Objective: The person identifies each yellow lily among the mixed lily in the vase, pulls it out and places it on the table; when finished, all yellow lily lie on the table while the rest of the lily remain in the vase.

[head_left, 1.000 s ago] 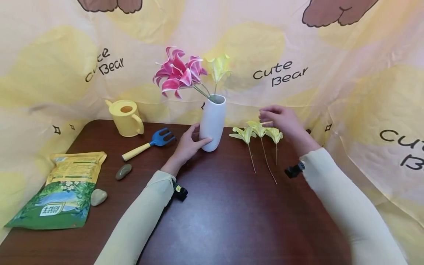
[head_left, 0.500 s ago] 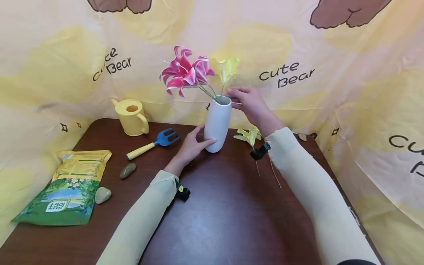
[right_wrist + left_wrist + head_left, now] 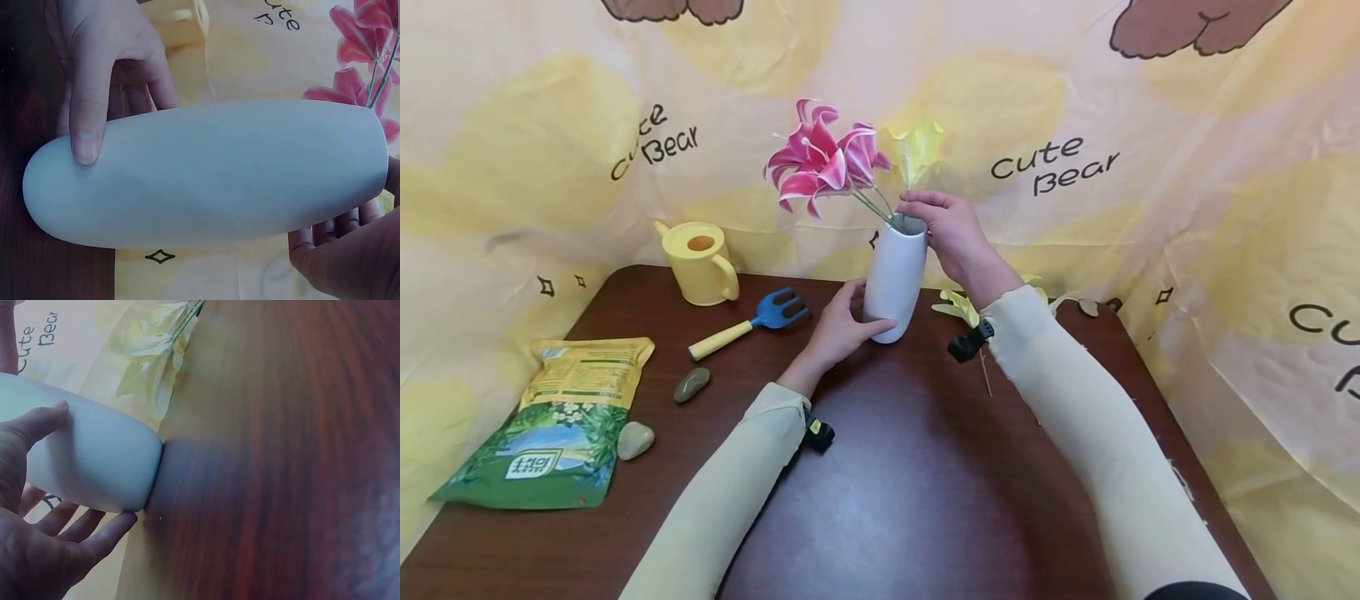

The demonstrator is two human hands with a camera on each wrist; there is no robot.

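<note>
A white vase (image 3: pixel 895 279) stands slightly tilted on the dark table, with pink lilies (image 3: pixel 820 162) leaning left out of its mouth and one yellow lily (image 3: pixel 919 152) rising at the right. My left hand (image 3: pixel 838 329) grips the vase low down, thumb (image 3: pixel 44 422) across its front. At the mouth, my right hand (image 3: pixel 953 233) pinches the yellow lily's stem just below the bloom; its thumb is hidden in the head view. More yellow lilies (image 3: pixel 957 308) lie on the table, partly covered by the right forearm.
Left of the vase are a yellow watering can (image 3: pixel 702 262), a blue hand fork (image 3: pixel 752 321), two stones (image 3: pixel 691 385) and a green-yellow bag (image 3: pixel 550 425). A small stone (image 3: pixel 1087 307) lies at the back right. Printed cloth (image 3: pixel 1030 100) hangs behind the table.
My right hand has moved left from above the lying lilies to the vase's mouth and taken the yellow lily's stem. The left hand keeps its hold; the head view has shifted slightly.
</note>
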